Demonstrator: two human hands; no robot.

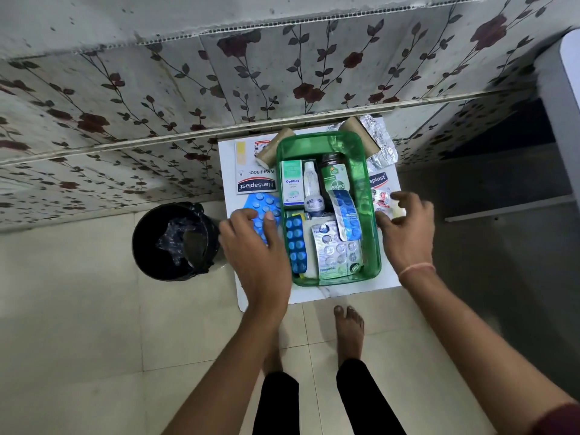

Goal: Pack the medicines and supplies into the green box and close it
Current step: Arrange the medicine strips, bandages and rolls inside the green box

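The green box sits open in the middle of the small white worktop, between the two hands. Inside it lie an Optibex carton, a white bottle, a Dettol bottle and several blister strips. The left hand rests just beside the box's left wall, fingers spread and curled down onto a round blue blister pack — touching it, not closed around it. The right hand hovers just beside the right wall, fingers wide apart over small red-and-white packets, holding nothing. Still outside the box are two Hansaplast packs, two brown rolls and silver foil strips near its far corners. A black bin stands on the floor to the left.
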